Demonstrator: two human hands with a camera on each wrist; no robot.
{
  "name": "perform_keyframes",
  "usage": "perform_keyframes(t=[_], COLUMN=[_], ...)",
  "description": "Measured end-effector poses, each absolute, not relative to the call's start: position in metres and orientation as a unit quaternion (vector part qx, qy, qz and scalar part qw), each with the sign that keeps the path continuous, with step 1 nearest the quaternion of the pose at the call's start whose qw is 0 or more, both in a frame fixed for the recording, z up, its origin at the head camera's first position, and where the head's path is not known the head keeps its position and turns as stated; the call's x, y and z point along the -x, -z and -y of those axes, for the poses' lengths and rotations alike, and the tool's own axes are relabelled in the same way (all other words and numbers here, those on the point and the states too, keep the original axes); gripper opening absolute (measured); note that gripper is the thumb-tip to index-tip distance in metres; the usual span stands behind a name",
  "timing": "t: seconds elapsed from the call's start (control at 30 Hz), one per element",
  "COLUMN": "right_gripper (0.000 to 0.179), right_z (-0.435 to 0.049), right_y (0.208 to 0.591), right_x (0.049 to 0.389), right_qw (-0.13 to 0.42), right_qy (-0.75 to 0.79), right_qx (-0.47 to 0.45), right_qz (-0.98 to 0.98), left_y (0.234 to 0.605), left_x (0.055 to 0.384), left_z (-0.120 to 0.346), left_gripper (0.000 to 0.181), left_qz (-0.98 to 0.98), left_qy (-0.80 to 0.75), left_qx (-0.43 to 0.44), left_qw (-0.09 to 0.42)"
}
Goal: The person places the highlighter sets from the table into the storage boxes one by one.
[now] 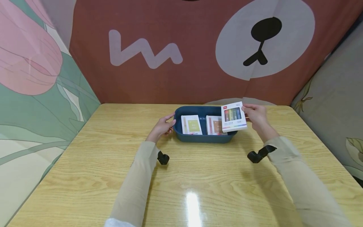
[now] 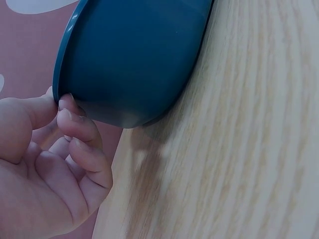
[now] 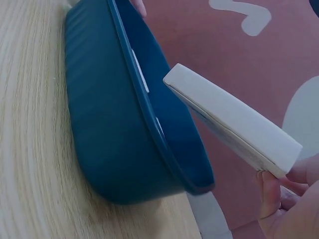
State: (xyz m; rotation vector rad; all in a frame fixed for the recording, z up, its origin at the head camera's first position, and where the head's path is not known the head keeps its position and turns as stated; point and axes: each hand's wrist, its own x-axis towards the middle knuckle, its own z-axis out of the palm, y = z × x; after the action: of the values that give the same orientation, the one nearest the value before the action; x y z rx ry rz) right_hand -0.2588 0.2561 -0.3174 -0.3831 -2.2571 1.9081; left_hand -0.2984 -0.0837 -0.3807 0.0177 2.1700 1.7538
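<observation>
A dark blue plastic bin (image 1: 202, 138) stands on the table. My left hand (image 1: 161, 127) pinches its left rim, the thumb at the top edge and curled fingers against the outer wall (image 2: 129, 64). Over the bin's right end, my right hand (image 1: 257, 117) grips a white box of coloured sticks (image 1: 233, 124) by its right edge. The box is tilted, its window facing me with a row of colours. In the right wrist view the box (image 3: 234, 117) is raised above the rim. Inside the bin lie a white packet with a yellow-green square (image 1: 191, 125) and one with a brown square (image 1: 215, 124), partly hidden.
The bin sits near the back edge of a light wooden table (image 1: 181, 176). Behind it hangs a reddish-brown cloth (image 1: 158, 85) with a cartoon face. Floral cloth (image 1: 37, 104) borders the left side, and a grey one (image 1: 337, 82) the right. Each wrist bears a black mount (image 1: 256, 156).
</observation>
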Motion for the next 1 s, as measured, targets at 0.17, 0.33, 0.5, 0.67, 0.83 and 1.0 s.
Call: perform_keyframes(t=[0.17, 0.33, 0.5, 0.67, 0.83, 1.0], right_gripper=[0.037, 0.033, 0.031, 0.03, 0.027, 0.025], right_z=[-0.243, -0.233, -0.225, -0.223, -0.222, -0.22], right_y=[0.319, 0.326, 0.333, 0.338, 0.34, 0.34], right_x=[0.268, 0.277, 0.282, 0.285, 0.284, 0.283], right_qw=[0.082, 0.082, 0.085, 0.088, 0.096, 0.103], right_qy=[-0.622, -0.594, -0.561, -0.521, -0.455, -0.397], right_qx=[0.126, 0.137, 0.141, 0.132, 0.118, 0.093], right_qz=[0.768, 0.788, 0.811, 0.839, 0.877, 0.907], left_y=[0.38, 0.379, 0.379, 0.379, 0.379, 0.378], left_x=[0.298, 0.297, 0.297, 0.296, 0.295, 0.295], left_z=[0.084, 0.084, 0.084, 0.083, 0.082, 0.082], left_gripper=[0.046, 0.045, 0.046, 0.045, 0.045, 0.045], left_qz=[-0.763, -0.765, -0.76, -0.755, -0.753, -0.754], left_qy=[-0.622, -0.62, -0.624, -0.631, -0.633, -0.632], left_qx=[-0.007, -0.004, -0.004, -0.004, -0.004, -0.001], left_qw=[0.174, 0.177, 0.179, 0.18, 0.18, 0.18])
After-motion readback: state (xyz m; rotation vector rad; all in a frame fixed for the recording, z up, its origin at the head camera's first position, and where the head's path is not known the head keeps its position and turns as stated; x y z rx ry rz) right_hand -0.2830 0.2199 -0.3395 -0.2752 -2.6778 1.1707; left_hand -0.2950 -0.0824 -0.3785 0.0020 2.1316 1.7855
